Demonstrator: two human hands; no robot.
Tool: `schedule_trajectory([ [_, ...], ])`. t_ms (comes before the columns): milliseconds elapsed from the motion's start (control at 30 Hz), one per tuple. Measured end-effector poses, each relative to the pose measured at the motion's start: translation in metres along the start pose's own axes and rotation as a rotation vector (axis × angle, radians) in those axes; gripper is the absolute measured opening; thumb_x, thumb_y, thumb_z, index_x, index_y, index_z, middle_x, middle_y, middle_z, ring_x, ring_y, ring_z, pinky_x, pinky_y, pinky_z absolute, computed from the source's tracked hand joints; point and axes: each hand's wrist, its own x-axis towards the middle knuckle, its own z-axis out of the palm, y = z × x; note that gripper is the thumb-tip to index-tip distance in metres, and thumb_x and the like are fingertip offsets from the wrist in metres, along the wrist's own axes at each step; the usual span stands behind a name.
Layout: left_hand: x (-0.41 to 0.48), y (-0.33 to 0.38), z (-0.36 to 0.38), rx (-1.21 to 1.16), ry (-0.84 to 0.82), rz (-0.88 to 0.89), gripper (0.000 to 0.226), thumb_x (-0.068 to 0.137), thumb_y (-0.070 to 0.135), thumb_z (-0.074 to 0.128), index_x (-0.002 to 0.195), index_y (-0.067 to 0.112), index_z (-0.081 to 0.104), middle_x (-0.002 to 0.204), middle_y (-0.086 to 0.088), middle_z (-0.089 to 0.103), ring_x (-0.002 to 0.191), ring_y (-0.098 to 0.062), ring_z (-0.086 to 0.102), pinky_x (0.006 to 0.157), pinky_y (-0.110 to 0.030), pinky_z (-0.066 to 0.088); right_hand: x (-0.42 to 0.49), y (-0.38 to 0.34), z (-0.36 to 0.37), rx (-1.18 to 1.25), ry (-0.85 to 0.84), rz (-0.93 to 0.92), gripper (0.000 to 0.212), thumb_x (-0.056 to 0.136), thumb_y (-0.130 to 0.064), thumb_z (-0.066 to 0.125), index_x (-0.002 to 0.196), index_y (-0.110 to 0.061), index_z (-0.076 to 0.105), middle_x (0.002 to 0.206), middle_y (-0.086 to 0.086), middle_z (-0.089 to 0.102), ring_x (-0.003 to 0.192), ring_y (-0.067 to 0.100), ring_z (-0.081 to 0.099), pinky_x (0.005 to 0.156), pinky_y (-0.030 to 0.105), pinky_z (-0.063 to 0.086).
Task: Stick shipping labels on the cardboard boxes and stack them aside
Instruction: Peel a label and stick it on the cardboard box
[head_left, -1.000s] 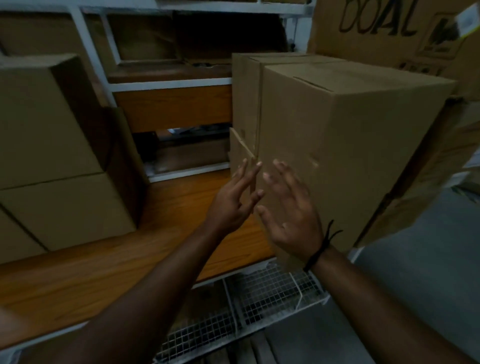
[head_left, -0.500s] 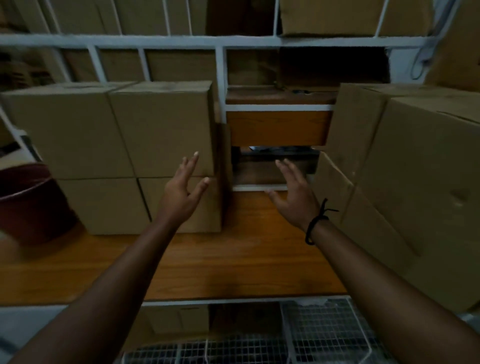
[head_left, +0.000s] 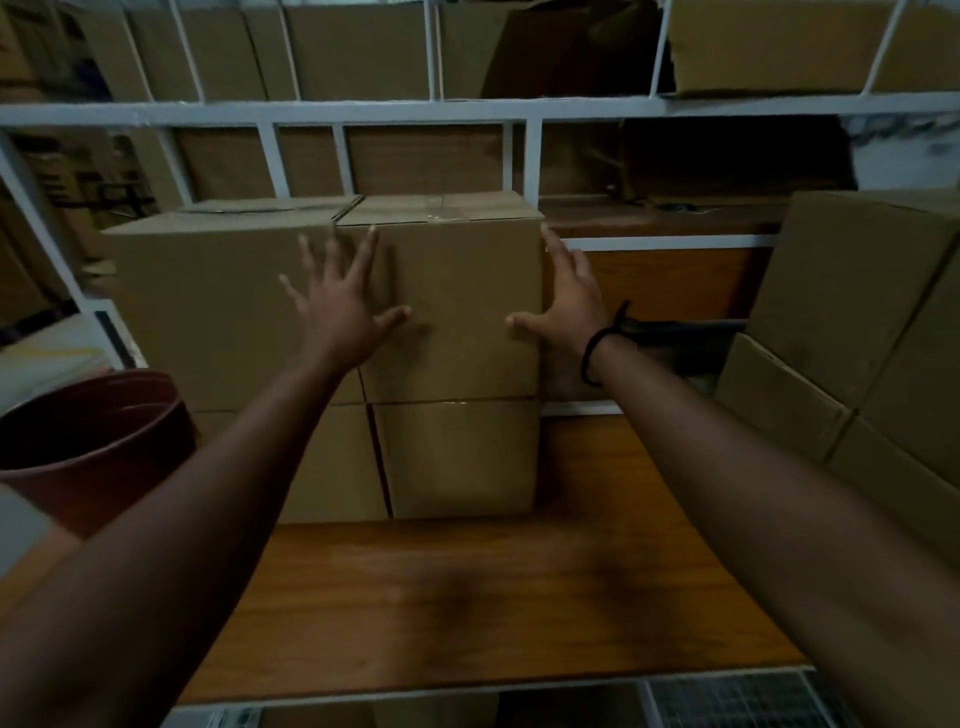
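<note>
A plain cardboard box (head_left: 457, 291) sits on top of another box (head_left: 457, 457) on a wooden shelf board (head_left: 467, 597). My left hand (head_left: 340, 306) lies spread with straight fingers against the front left of the top box, over the seam with the neighbouring box (head_left: 208, 306). My right hand (head_left: 569, 306), a black cord round its wrist, has its fingers along the box's right side and its thumb on the front face. No label shows on any box.
Another stack of cardboard boxes (head_left: 857, 332) leans at the right. A dark red bucket (head_left: 88, 441) stands at the left. White metal rack bars (head_left: 332, 111) cross above, with more boxes behind. A wire grid (head_left: 737, 699) lies below the shelf edge.
My view swung left from the right-hand stack to the middle stack. Both hands have reached forward and come to rest on either side of the top right box.
</note>
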Motion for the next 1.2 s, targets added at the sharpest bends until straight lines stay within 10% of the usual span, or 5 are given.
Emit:
schedule_trajectory([
  [467,0.047,-0.008,0.020,0.236,0.187,0.193,0.083,0.084,0.033,0.073,0.152,0.026,0.027,0.157,-0.013,0.031,0.149,-0.035,0.013,0.116,-0.063,-0.008,0.053,-0.025,0.014,-0.015,0.045,0.065,0.099,0.070,-0.021,0.084,0.148,-0.034,0.025,0.147,0.012,0.038,0.133,0.029,0.042,0.104,0.044,0.043],
  [700,0.040,0.004,0.024,-0.087,0.160,0.259,0.076,0.085,0.020,0.074,0.150,0.022,0.034,0.159,-0.010,0.026,0.149,-0.033,0.012,0.119,-0.056,0.017,0.042,-0.006,-0.016,-0.046,0.090,0.016,0.094,0.068,-0.020,0.086,0.145,-0.030,0.033,0.142,0.009,0.044,0.128,0.026,0.046,0.097,0.040,0.047],
  [867,0.030,0.022,0.020,-0.479,0.146,-0.008,0.088,0.074,0.031,0.084,0.147,0.036,0.034,0.161,-0.011,0.009,0.146,-0.034,0.015,0.113,-0.055,0.032,0.033,0.007,-0.028,-0.044,0.091,0.029,0.093,0.067,-0.023,0.086,0.144,-0.032,0.033,0.140,0.008,0.045,0.125,0.027,0.048,0.093,0.042,0.051],
  [1200,0.036,0.034,0.000,-0.577,-0.001,-0.137,0.084,0.069,0.031,0.086,0.142,0.030,0.044,0.143,-0.008,0.048,0.128,-0.024,0.048,0.103,-0.045,0.048,0.054,0.005,-0.044,-0.004,-0.001,0.044,0.093,0.060,-0.034,0.090,0.141,-0.030,0.043,0.146,0.005,0.043,0.133,0.026,0.041,0.104,0.046,0.045],
])
